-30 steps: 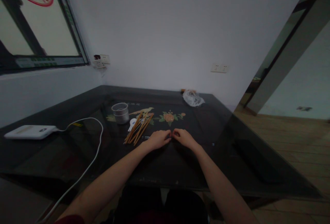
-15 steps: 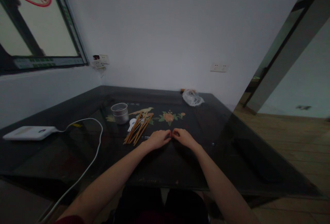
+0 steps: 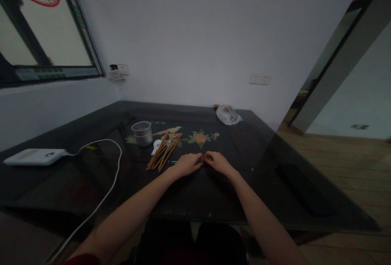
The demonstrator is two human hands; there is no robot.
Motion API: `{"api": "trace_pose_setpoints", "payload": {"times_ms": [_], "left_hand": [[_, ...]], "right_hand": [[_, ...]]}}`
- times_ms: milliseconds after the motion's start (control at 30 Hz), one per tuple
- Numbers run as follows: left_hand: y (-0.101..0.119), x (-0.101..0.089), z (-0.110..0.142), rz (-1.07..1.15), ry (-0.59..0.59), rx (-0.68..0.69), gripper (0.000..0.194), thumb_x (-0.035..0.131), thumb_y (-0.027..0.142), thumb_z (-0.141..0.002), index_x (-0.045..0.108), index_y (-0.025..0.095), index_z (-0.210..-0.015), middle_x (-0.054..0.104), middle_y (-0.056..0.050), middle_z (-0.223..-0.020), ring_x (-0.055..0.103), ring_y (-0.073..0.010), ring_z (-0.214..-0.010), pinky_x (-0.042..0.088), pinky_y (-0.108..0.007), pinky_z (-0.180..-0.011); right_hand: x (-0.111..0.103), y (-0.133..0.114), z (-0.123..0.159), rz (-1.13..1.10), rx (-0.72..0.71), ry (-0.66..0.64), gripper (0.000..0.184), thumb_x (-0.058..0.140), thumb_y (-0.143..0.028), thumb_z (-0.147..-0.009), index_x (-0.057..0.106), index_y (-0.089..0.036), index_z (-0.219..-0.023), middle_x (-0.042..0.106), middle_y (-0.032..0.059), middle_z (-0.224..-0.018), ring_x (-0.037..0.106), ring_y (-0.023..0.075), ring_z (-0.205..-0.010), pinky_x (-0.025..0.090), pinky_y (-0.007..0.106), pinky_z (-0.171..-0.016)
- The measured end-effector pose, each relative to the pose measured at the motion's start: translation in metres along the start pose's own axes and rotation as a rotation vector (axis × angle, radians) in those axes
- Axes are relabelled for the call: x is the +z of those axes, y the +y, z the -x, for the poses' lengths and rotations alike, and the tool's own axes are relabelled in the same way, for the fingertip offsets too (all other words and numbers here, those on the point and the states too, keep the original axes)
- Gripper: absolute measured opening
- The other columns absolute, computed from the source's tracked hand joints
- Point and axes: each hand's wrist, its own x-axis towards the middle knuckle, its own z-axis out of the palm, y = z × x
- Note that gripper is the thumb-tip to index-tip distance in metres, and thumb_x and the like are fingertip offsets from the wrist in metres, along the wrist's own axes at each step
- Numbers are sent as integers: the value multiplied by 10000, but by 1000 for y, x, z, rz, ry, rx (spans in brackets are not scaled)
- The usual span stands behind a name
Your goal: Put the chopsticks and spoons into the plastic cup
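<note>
My left hand (image 3: 188,165) rests on the dark table, its fingers curled in and nothing seen in them. Close beside it, almost touching at the fingertips, my right hand (image 3: 218,160) is also closed, with no object showing. Left of my left hand lies a loose bundle of wooden chopsticks (image 3: 160,160), fanned and overlapping. A white spoon (image 3: 155,148) lies against their left side, and some shiny metal pieces among the sticks are too small to make out. Behind the spoon a metal cup (image 3: 143,138) stands upright.
The black table (image 3: 235,200) has a printed flower and bird pattern. A crumpled clear plastic bag (image 3: 227,116) lies near the wall. On the left sits a white flat device (image 3: 35,157) with a white cable (image 3: 117,163). A dark flat object (image 3: 305,189) lies at right.
</note>
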Motion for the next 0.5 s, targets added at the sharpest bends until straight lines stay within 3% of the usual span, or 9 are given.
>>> {"api": "trace_pose_setpoints", "payload": {"times_ms": [500], "left_hand": [[-2, 3, 0, -22, 14, 22, 204, 447, 345, -869, 524, 245, -1029, 659, -43, -950, 632, -202, -841, 461, -274, -697]], "right_hand": [[3, 3, -2, 11, -7, 6, 155, 522, -274, -831, 657, -208, -870, 654, 25, -770, 547, 129, -677, 299, 212, -569]]}}
